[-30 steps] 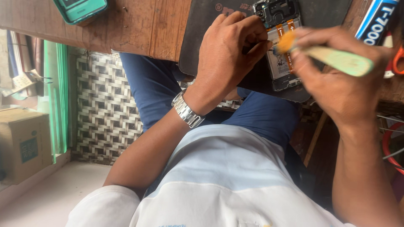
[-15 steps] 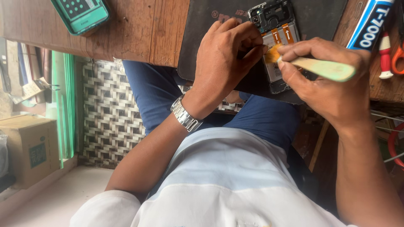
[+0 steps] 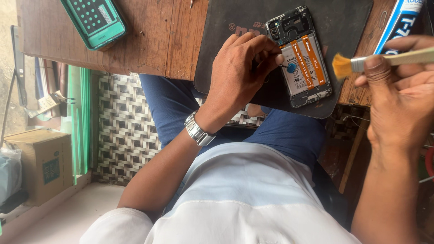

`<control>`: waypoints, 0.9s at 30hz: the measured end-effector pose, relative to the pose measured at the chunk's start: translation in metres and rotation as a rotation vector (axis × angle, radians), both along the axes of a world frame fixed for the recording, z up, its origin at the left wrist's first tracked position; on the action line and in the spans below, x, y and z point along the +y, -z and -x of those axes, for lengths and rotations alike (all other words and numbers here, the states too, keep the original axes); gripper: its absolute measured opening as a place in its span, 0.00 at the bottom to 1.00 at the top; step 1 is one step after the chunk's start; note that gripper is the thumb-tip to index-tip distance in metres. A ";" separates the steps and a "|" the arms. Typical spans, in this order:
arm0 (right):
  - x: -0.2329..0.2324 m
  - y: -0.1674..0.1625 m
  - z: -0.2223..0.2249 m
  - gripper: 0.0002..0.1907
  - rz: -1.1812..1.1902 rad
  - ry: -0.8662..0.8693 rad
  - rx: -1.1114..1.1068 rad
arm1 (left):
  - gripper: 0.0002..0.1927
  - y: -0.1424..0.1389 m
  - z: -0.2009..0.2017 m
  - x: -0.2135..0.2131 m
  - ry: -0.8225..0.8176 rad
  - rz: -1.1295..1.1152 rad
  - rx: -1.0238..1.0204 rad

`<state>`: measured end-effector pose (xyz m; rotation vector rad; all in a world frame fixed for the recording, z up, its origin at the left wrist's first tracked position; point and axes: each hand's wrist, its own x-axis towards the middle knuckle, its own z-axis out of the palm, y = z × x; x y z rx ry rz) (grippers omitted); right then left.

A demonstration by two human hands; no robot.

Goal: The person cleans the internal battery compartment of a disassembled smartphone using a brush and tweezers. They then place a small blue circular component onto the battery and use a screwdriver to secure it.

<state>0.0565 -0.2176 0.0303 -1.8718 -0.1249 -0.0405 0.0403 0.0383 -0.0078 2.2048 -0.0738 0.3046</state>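
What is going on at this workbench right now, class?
A person works on an opened phone lying on a dark mat on a wooden table. The left hand rests on the mat, fingertips at the phone's edge by a small blue part. The right hand holds a small brush lifted just beside the phone. A green case lies apart.

The brush [image 3: 361, 63] has been lifted clear of the opened phone [image 3: 300, 52] by the right hand [image 3: 398, 104], now withdrawn to one side. The orange flex strips are thereby exposed.
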 end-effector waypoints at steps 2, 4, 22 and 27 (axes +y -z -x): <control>-0.003 -0.002 -0.001 0.18 0.041 0.036 0.026 | 0.07 0.000 -0.001 0.003 0.013 -0.025 -0.017; -0.005 -0.004 -0.002 0.22 0.101 0.027 0.028 | 0.07 -0.001 -0.002 0.005 0.041 0.038 0.006; 0.007 0.006 -0.022 0.16 0.752 -0.118 -0.546 | 0.13 -0.011 0.006 -0.001 -0.023 -0.038 0.049; 0.008 0.005 0.004 0.12 0.578 -0.129 -0.444 | 0.11 -0.007 0.005 -0.007 -0.061 -0.079 0.012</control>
